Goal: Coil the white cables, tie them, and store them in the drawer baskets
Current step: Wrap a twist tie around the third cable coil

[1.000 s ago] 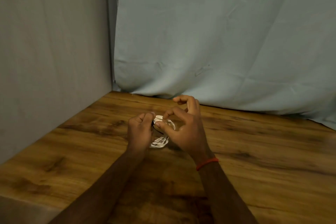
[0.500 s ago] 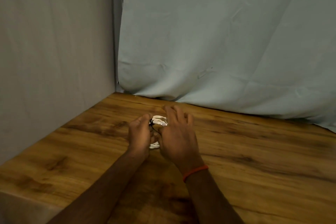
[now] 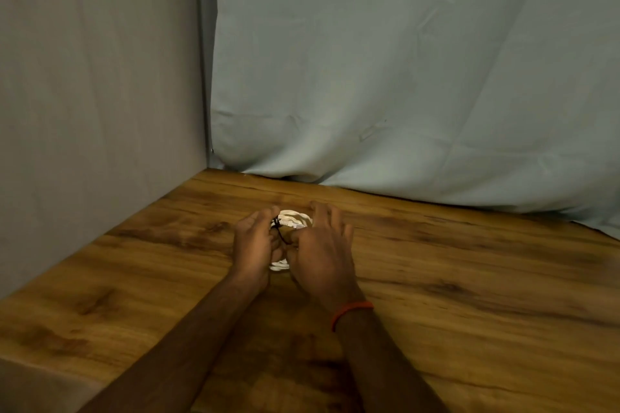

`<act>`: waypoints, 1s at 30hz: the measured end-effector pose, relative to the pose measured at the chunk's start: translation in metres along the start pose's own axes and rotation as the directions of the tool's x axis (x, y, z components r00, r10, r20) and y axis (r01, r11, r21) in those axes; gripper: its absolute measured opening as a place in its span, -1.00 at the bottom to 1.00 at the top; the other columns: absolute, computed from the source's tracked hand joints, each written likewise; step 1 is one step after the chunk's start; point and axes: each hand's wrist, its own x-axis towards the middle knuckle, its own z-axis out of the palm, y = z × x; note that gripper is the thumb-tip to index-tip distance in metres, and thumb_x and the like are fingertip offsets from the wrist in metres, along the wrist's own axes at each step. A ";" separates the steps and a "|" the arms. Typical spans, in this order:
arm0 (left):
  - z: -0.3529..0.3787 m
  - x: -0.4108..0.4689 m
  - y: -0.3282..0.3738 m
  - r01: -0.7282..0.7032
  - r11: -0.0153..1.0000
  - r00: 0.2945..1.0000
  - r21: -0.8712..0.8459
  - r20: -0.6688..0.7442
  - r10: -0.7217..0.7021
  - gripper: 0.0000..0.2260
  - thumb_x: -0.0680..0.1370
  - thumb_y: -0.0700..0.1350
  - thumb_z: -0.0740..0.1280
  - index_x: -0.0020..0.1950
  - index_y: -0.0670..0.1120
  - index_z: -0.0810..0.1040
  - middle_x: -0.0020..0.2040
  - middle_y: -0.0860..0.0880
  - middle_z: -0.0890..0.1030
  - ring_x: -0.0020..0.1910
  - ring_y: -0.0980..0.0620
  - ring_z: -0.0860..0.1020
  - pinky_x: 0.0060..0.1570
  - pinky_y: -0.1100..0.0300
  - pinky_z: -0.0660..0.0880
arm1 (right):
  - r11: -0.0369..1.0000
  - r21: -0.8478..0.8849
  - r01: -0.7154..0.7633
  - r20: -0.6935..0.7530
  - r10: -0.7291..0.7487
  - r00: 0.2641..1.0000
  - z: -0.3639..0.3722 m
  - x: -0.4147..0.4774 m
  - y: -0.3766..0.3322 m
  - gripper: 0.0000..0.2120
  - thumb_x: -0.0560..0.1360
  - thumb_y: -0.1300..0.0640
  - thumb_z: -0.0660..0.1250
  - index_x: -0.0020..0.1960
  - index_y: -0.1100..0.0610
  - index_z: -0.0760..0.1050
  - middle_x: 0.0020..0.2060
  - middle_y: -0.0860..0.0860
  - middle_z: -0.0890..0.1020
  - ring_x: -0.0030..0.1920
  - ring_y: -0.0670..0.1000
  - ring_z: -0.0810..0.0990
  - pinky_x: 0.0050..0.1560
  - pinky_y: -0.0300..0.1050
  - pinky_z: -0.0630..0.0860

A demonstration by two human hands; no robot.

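A small coil of white cable (image 3: pixel 291 218) lies on the wooden table (image 3: pixel 469 271), mostly hidden between my two hands. A thin black tie (image 3: pixel 278 228) crosses the coil on its left side. My left hand (image 3: pixel 253 246) cups the coil from the left, thumb near the tie. My right hand (image 3: pixel 322 251) covers the coil's right half, its thumb and forefinger pinching at the tie or coil while the other fingers stretch forward. A white plug end (image 3: pixel 288 221) shows on top of the coil.
A grey panel (image 3: pixel 100 111) walls off the left side and a pale blue cloth (image 3: pixel 402 77) hangs behind the table. The table's left edge (image 3: pixel 20 355) drops off near my left forearm. No drawer or basket is in view.
My right hand has lowered from a raised pinch above the coil and now lies over its right half. The view has drifted slightly; the left hand stayed on the coil.
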 end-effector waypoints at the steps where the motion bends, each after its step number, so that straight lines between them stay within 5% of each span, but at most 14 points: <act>1: 0.001 -0.001 0.000 -0.007 1.000 1.000 -0.001 0.006 0.007 -0.78 0.63 -0.20 0.25 -0.21 -0.14 0.48 -0.54 0.02 0.52 -0.63 0.17 0.44 -0.63 0.39 0.31 | 1.000 0.027 -0.003 0.019 0.003 1.000 -0.002 0.000 0.001 -0.77 0.48 0.03 0.31 0.07 -0.03 0.68 0.43 0.09 0.35 0.41 0.18 0.22 0.21 0.15 0.31; 6: -0.004 0.002 0.000 -0.096 0.994 0.994 0.046 -0.056 0.099 -0.77 0.50 0.07 0.43 -0.17 -0.08 0.56 -0.24 -0.22 0.58 -0.33 -0.09 0.54 -0.41 0.14 0.48 | 0.977 0.199 0.080 -0.069 -0.067 0.995 -0.017 -0.001 -0.005 -0.75 0.48 0.05 0.29 0.07 -0.03 0.68 0.40 0.07 0.36 0.40 0.13 0.27 0.29 0.09 0.35; 9: -0.009 0.006 -0.005 -0.187 0.959 0.977 0.211 -0.057 0.203 -0.71 0.42 0.23 0.40 -0.34 0.05 0.53 -0.30 -0.17 0.56 -0.29 -0.09 0.50 -0.23 -0.17 0.49 | 0.946 0.288 0.147 -0.143 -0.109 0.984 -0.025 -0.002 -0.010 -0.77 0.46 0.03 0.28 -0.05 0.03 0.70 0.38 0.05 0.39 0.39 0.07 0.27 0.32 0.06 0.34; 12: -0.011 0.005 -0.004 -0.200 0.947 0.975 0.251 -0.046 0.218 -0.70 0.47 0.22 0.36 -0.31 0.03 0.54 -0.29 -0.17 0.59 -0.27 -0.10 0.56 -0.12 -0.27 0.54 | 0.925 0.331 0.189 -0.140 -0.150 0.979 -0.027 0.000 -0.011 -0.79 0.47 0.04 0.30 -0.11 0.08 0.70 0.32 0.02 0.45 0.36 0.02 0.31 0.30 0.07 0.37; 15: -0.011 0.005 -0.004 -0.175 0.952 0.982 0.253 -0.028 0.188 -0.67 0.51 0.19 0.36 -0.23 -0.07 0.55 -0.20 -0.28 0.64 -0.22 -0.20 0.62 -0.13 -0.24 0.57 | 0.829 0.535 0.164 -0.152 -0.097 0.984 -0.027 0.004 -0.010 -0.82 0.49 0.07 0.34 -0.11 0.11 0.70 0.05 -0.04 0.63 0.15 -0.08 0.48 0.18 0.01 0.44; 18: -0.007 0.005 -0.007 -0.189 0.952 0.981 0.242 -0.004 0.196 -0.72 0.56 0.11 0.37 -0.28 -0.02 0.53 -0.34 -0.14 0.58 -0.33 -0.07 0.52 -0.29 -0.03 0.47 | 0.635 0.763 0.117 -0.169 0.023 0.985 -0.029 0.006 -0.009 -0.89 0.48 0.20 0.42 -0.15 0.15 0.73 -0.14 -0.06 0.74 -0.03 -0.19 0.66 0.07 -0.11 0.54; 23: -0.004 0.003 -0.009 -0.253 0.931 0.967 0.262 0.098 0.235 -0.74 0.54 0.10 0.33 -0.30 0.02 0.53 -0.45 0.05 0.46 -0.43 0.03 0.37 -0.33 0.08 0.30 | 0.276 0.953 -0.125 0.059 0.237 0.970 -0.036 0.006 -0.002 -0.87 0.49 0.23 0.46 -0.21 0.23 0.71 -0.29 0.01 0.73 -0.19 -0.10 0.71 -0.12 -0.20 0.58; 26: -0.002 0.002 -0.009 -0.255 0.927 0.966 0.276 0.114 0.232 -0.73 0.62 -0.08 0.33 -0.29 -0.03 0.50 -0.51 0.12 0.43 -0.52 0.14 0.35 -0.44 0.20 0.28 | 0.235 0.962 -0.136 0.064 0.292 0.954 -0.036 0.008 0.002 -0.89 0.49 0.19 0.49 -0.18 0.21 0.72 -0.31 0.03 0.73 -0.27 -0.06 0.69 -0.19 -0.17 0.58; 30: -0.002 0.002 -0.013 -0.251 0.934 0.963 0.254 0.164 0.214 -0.75 0.62 -0.14 0.31 -0.26 -0.11 0.48 -0.50 0.07 0.42 -0.56 0.14 0.31 -0.46 0.22 0.22 | 0.308 0.941 -0.137 0.033 0.322 0.946 -0.036 0.009 0.007 -0.95 0.41 0.22 0.55 -0.14 0.14 0.72 -0.26 -0.01 0.74 -0.20 -0.05 0.72 -0.14 -0.17 0.63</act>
